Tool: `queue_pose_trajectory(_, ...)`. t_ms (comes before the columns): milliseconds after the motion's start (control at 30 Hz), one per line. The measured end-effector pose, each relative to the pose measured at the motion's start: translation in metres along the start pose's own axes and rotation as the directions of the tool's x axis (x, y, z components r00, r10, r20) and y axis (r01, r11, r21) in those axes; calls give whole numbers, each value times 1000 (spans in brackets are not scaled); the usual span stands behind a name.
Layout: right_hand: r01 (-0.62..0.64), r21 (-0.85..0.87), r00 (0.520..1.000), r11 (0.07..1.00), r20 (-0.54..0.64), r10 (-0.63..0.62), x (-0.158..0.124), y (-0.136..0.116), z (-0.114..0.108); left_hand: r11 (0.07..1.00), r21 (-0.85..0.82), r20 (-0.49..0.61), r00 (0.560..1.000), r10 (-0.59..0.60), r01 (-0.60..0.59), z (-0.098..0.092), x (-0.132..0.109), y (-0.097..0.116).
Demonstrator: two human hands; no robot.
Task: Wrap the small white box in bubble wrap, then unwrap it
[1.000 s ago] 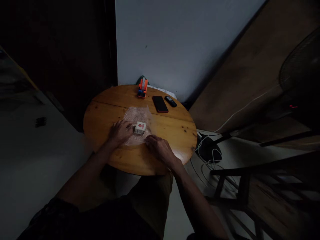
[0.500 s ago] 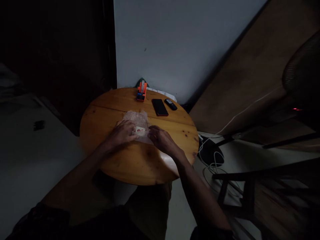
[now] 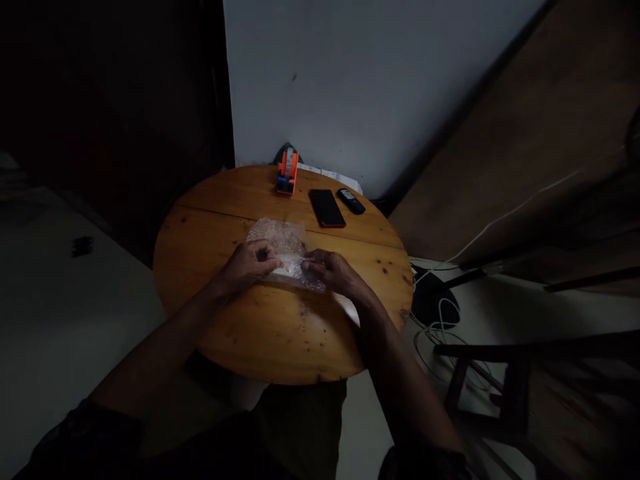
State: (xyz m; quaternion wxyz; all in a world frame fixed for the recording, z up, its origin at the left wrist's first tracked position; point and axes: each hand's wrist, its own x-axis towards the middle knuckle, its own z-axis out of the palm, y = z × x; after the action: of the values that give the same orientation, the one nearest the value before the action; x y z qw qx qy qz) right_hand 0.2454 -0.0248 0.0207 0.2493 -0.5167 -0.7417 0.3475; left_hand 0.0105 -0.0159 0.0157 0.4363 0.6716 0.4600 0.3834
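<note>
Clear bubble wrap [image 3: 276, 232] lies on the round wooden table [image 3: 225, 327]. Over its middle, my left hand [image 3: 249, 261] pinches an edge of the wrap from the left. My right hand [image 3: 333, 270] pinches the same stretch of film from the right, fingers bent and closed. Between the hands, a small white card [image 3: 287, 269] with red marks shows faintly through the film. The wrap's far part spreads flat beyond my fingers.
An orange tape dispenser [image 3: 288, 172] stands at the table's far edge. A black phone [image 3: 327, 208] and a smaller black device [image 3: 351, 201] lie to its right. Cables [image 3: 443, 320] and a dark stool [image 3: 480, 373] are on the floor at right.
Both hands now pinch the film, and a layer of it covers the card that lay in plain sight before. The camera view has shifted slightly.
</note>
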Motion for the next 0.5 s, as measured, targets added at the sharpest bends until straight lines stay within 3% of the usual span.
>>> queue_pose_trajectory(200, 41, -79, 984, 996, 174, -27, -23, -20, -11, 1000, -17, 90, 996, -12, 13, 3, -22, 14)
queue_pose_trajectory(367, 15, -105, 985, 994, 173, 3, -42, -25, -10, 1000, 13, 38, 999, -9, 9, 9, -38, 18)
queue_pose_trajectory(500, -40, -101, 994, 994, 102, 50, -50, -22, -7, 1000, -4, -40, 999, -16, 16, 15, -44, 13)
